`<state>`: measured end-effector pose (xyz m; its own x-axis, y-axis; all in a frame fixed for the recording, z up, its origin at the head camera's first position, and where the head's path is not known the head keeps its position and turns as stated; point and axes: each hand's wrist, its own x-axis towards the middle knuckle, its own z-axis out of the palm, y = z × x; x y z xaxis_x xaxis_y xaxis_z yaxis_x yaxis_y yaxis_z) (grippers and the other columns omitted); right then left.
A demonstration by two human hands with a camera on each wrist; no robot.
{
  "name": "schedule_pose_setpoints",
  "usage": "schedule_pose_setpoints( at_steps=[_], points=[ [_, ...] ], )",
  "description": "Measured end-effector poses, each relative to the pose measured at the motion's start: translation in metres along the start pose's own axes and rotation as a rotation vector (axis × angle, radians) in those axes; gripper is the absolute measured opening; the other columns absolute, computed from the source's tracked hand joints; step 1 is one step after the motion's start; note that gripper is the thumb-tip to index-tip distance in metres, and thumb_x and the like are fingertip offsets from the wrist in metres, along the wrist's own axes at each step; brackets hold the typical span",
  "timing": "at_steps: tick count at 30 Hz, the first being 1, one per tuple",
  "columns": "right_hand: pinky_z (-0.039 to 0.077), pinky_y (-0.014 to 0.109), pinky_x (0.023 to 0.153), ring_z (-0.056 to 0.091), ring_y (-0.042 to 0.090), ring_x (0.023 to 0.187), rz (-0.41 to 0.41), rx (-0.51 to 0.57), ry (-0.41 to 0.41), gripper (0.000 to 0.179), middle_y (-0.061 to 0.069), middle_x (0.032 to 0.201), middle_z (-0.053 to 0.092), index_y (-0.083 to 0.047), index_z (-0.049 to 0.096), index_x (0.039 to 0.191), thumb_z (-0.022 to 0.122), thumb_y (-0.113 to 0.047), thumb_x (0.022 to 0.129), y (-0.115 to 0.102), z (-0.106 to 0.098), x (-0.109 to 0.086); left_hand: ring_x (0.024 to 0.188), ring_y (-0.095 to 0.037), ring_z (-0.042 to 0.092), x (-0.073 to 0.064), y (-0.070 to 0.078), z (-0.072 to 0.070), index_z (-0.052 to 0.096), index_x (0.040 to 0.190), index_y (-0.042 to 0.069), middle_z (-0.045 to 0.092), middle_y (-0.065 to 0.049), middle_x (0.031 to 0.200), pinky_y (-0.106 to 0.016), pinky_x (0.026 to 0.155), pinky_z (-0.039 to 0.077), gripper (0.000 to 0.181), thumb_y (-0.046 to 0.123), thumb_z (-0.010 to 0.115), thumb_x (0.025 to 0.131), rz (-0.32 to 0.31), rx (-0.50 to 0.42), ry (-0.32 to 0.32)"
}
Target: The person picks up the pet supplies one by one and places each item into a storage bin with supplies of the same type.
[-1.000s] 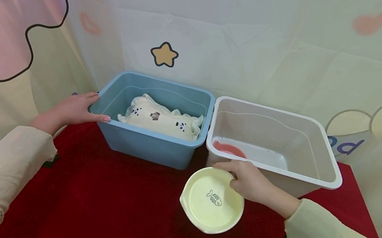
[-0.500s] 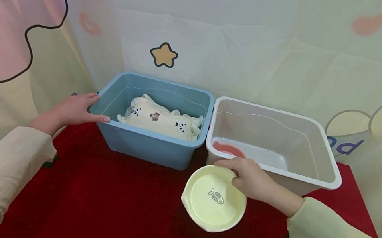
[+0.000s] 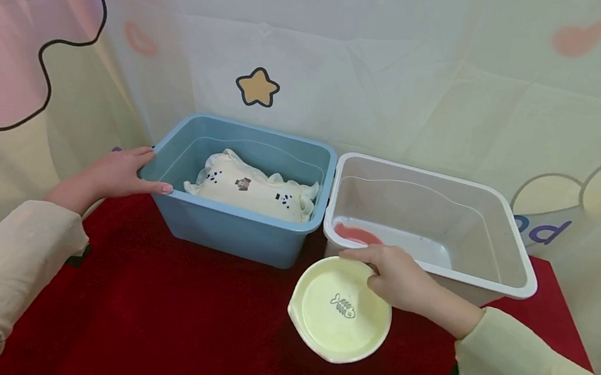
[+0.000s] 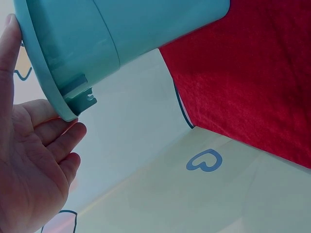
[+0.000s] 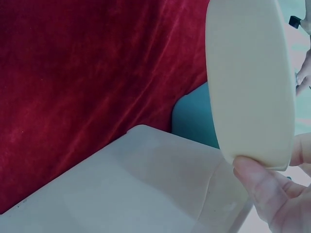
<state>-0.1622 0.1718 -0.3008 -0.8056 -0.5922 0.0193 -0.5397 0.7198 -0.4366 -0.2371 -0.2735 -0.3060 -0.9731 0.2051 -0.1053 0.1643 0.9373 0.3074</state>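
Note:
In the head view, a shallow pale yellow bowl [image 3: 340,329] with a fishbone print and a small pouring lip tilts above the red cloth. My right hand [image 3: 399,280] pinches its far rim; the right wrist view shows the thumb [image 5: 257,187] pressed on the outside of the bowl [image 5: 250,92]. My left hand [image 3: 116,175] rests on the left front corner of a blue bin [image 3: 232,232], thumb along the front rim. Relaxed fingers [image 4: 68,143] touch the rim in the left wrist view. Inside the blue bin lies a cream frilled pillow [image 3: 249,186] with animal prints.
Right of the blue bin stands a white bin [image 3: 437,231], its near wall just behind the bowl. A pink curved object [image 3: 357,234] lies inside, partly hidden by the front rim. Red cloth [image 3: 175,317] covers the table; a printed curtain [image 3: 323,57] hangs behind.
My right hand has lifted the yellow bowl slightly away from me and to the right, toward the white bin. My left hand keeps its place on the blue bin.

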Motion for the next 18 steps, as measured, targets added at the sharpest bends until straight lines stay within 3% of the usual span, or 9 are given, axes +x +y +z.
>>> schedule_pose_setpoints(
  at_steps=[8,18],
  points=[
    [0.040,0.020,0.060,0.052,0.015,0.078,-0.049,-0.041,0.024,0.052,0.006,0.099,0.066,-0.007,0.064,0.108,0.046,0.016,0.066,0.0010,-0.0043,0.0004,0.113,-0.041,0.039,-0.0001,-0.0002,0.0002,0.026,0.138,0.002,0.031,-0.023,0.136,-0.058,0.086,0.039,0.092,0.059,0.058,0.073,0.003,-0.006,0.002],
    [0.041,0.018,0.058,0.052,0.015,0.079,0.001,-0.009,-0.010,0.052,0.003,0.101,0.065,-0.010,0.063,0.111,0.046,0.016,0.069,-0.0022,-0.0091,-0.0016,0.113,-0.040,0.039,0.0013,-0.0016,0.0012,0.027,0.137,0.003,0.032,-0.022,0.135,-0.058,0.086,0.039,0.092,0.060,0.058,0.072,0.004,0.000,0.002]
  ],
)
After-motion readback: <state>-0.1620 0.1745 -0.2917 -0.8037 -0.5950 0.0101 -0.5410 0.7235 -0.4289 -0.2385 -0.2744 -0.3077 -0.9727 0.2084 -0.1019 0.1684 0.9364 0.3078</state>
